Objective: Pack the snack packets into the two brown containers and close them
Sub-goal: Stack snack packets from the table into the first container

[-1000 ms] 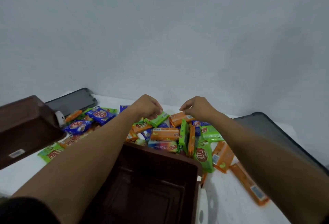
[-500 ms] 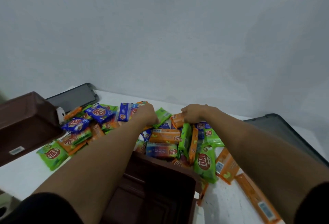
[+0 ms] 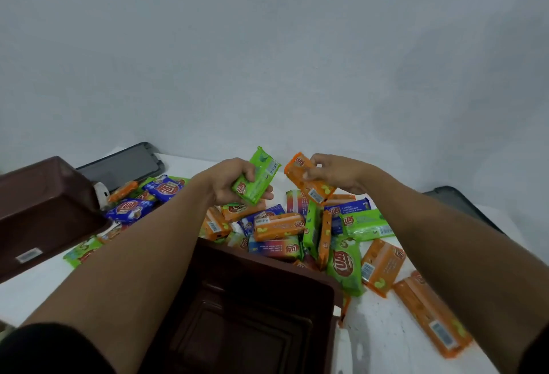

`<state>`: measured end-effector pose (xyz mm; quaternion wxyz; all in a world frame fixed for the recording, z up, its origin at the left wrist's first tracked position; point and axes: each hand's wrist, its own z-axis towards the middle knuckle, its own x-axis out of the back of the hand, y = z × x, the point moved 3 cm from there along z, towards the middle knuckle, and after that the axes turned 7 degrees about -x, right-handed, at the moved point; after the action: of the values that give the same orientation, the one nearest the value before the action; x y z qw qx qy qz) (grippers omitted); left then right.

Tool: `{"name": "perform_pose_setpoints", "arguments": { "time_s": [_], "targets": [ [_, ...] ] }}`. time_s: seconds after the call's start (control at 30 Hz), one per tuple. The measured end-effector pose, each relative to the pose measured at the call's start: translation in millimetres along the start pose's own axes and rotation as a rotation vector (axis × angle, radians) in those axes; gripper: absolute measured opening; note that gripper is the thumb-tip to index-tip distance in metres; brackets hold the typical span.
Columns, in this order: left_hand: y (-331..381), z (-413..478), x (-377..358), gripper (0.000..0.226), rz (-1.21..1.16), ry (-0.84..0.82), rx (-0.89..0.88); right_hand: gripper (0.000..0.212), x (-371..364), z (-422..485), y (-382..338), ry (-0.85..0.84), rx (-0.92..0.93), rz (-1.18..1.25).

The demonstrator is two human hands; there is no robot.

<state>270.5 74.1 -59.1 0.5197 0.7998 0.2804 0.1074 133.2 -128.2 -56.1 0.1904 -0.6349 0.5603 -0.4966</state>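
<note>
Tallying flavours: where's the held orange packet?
Head view, centre right: the right hand pinches the orange packet above the pile, beside the green packet in the left hand.

One head-worn wide-angle camera looks forward and down, close over the table [image 3: 383,341], toward the wall [image 3: 267,46].

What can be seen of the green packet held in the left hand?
The green packet is a flat, rectangular wrapper of glossy, plastic-looking film, bright green, with a red oval logo near its lower end, a white barcode label near its upper end and a crimped top edge. The left hand grips it around its lower half. It is tilted, up in the air above the pile of packets.
</note>
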Motion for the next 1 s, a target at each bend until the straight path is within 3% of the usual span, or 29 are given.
{"name": "perform_pose_setpoints", "arguments": {
  "time_s": [0.13, 0.2, 0.27, 0.47, 0.63, 0.77, 1.0],
  "targets": [
    [9.4, -24.6, 2.8, 0.039, -0.043, -0.085, -0.099, 0.030, -12.7, -35.8, -14.3, -0.047, -0.010, 0.290],
    [13.6, -38.5, 4.3, 0.047, -0.048, -0.166, -0.093, 0.041, -22.8, -58.2, -24.0, -0.082, -0.034, 0.359],
    [18.0, -56.2, 7.6, 0.055, -0.015, -0.243, -0.093, 0.049, -34.7, -80.7, -33.5, -0.097, -0.032, 0.362],
    [18.8, -115.9, 21.9, 0.058, 0.217, -0.471, -0.163, 0.038, -69.9, -146.2, -49.5, -0.043, 0.077, 0.183],
    [10.6, -162.2, 28.0, 0.050, 0.732, -0.679, -0.269, 0.066, -105.8, -191.6, -49.5, 0.053, 0.024, -0.270],
    [-7.3, -179.7, 19.2, 0.056, 1.258, -0.648, -0.348, 0.071, -151.8, -213.6, -48.7, 0.205, -0.052, -0.535],
    [-62.2, -181.1, -7.4, 0.074, 1.782, -0.613, -0.371, 0.069, -221.9, -198.4, -27.3, 0.217, -0.156, -0.775]
  ]
}}
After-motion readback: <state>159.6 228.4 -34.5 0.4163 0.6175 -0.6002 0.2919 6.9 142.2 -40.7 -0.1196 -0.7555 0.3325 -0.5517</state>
